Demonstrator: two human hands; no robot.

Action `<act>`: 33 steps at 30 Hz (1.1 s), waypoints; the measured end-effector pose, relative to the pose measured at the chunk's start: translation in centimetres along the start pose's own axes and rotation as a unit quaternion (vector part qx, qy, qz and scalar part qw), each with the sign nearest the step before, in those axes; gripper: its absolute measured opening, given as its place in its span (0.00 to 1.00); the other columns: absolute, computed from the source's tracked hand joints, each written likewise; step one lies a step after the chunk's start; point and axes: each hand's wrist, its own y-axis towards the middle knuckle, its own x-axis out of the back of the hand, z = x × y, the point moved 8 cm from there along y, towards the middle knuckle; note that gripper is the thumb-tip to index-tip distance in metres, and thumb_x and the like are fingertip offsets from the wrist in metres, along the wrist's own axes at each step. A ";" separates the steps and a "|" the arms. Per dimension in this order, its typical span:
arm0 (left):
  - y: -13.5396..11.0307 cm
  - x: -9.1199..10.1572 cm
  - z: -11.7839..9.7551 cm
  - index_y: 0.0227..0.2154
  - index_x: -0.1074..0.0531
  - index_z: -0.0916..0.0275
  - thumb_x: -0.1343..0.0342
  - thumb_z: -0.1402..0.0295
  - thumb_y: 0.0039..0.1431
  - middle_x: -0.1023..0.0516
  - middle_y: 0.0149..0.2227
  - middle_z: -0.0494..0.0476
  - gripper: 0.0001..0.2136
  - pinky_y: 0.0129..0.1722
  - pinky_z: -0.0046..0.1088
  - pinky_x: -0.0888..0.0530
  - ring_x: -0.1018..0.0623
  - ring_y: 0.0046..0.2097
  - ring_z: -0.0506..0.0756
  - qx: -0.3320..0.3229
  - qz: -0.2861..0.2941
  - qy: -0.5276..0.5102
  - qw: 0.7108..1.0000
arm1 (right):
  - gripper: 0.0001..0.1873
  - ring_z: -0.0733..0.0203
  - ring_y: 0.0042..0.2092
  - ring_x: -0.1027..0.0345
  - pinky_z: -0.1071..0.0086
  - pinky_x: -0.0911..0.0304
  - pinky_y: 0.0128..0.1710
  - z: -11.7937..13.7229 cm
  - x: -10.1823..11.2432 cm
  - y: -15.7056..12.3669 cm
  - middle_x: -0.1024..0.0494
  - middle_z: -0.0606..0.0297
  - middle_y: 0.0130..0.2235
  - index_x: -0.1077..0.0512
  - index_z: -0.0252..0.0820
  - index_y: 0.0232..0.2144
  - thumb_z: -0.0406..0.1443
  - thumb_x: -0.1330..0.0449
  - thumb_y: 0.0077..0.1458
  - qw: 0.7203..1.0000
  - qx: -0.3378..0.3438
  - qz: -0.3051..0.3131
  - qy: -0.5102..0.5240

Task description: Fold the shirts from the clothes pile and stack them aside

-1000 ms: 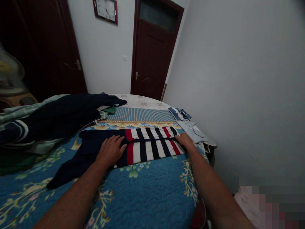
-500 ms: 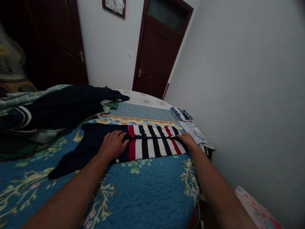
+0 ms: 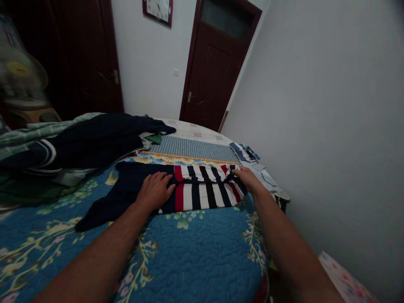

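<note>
A folded shirt [image 3: 202,195], navy at one end with white, black and red stripes at the other, lies lengthwise across the bed. My left hand [image 3: 156,189] rests flat on its navy part, fingers spread, close to the first red stripe. At the striped right end, my right hand [image 3: 248,177] pinches the fabric edge and lifts it slightly, so the cloth there is bunched. A navy sleeve stretches toward the lower left. Whatever lies beneath the shirt is hidden.
A heap of dark clothes [image 3: 94,139] covers the bed's left side. Folded garments [image 3: 261,172] lie along the right edge by the wall. The blue floral quilt [image 3: 195,256] spreads in front, with a striped mat [image 3: 192,148] behind the shirt.
My right hand has raised the shirt's right edge and drawn it slightly inward, bunching the stripes. My left hand stays pressed on the navy part. The view has shifted a little left.
</note>
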 end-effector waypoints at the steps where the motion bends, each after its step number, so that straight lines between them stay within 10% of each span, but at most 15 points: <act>1: 0.0 -0.1 0.0 0.65 0.25 0.56 0.50 0.54 0.72 0.26 0.68 0.65 0.24 0.72 0.54 0.40 0.31 0.71 0.68 -0.001 -0.001 -0.001 1.000 | 0.16 0.54 0.42 0.20 0.67 0.28 0.41 1.5 -0.8 -0.2 0.14 0.58 0.43 0.21 0.40 0.47 0.38 0.42 0.60 0.999 0.033 0.005 -0.031; 6: 0.0 -0.2 0.1 0.65 0.26 0.57 0.50 0.54 0.73 0.25 0.68 0.65 0.25 0.72 0.55 0.40 0.31 0.71 0.68 -0.005 -0.001 -0.001 1.000 | 0.23 0.52 0.53 0.25 0.65 0.33 0.55 7.4 -7.2 -1.6 0.16 0.57 0.53 0.22 0.41 0.55 0.33 0.41 0.58 0.965 0.169 0.004 -0.202; 12: -0.2 -0.1 0.1 0.65 0.25 0.56 0.50 0.54 0.72 0.26 0.68 0.65 0.24 0.72 0.55 0.40 0.32 0.71 0.69 0.000 -0.002 -0.009 1.000 | 0.31 0.48 0.55 0.22 0.63 0.32 0.56 7.5 -15.3 -3.3 0.17 0.53 0.55 0.31 0.41 0.67 0.31 0.43 0.62 0.941 0.164 0.015 -0.295; 26: -0.6 0.4 -0.3 0.64 0.26 0.57 0.49 0.55 0.72 0.26 0.68 0.66 0.23 0.72 0.57 0.39 0.31 0.71 0.69 0.000 -0.004 -0.007 1.000 | 0.19 0.45 0.53 0.20 0.61 0.31 0.53 9.0 -18.1 -4.9 0.15 0.44 0.50 0.23 0.35 0.55 0.33 0.43 0.65 0.917 0.168 0.014 -0.362; 33: -1.0 1.9 -1.7 0.71 0.34 0.54 0.45 0.61 0.71 0.31 0.72 0.64 0.27 0.73 0.58 0.41 0.36 0.74 0.68 -0.035 -0.040 -0.043 0.998 | 0.20 0.53 0.55 0.22 0.66 0.32 0.57 9.3 -16.2 -4.5 0.15 0.59 0.52 0.19 0.43 0.53 0.38 0.47 0.70 0.951 0.221 0.050 -0.209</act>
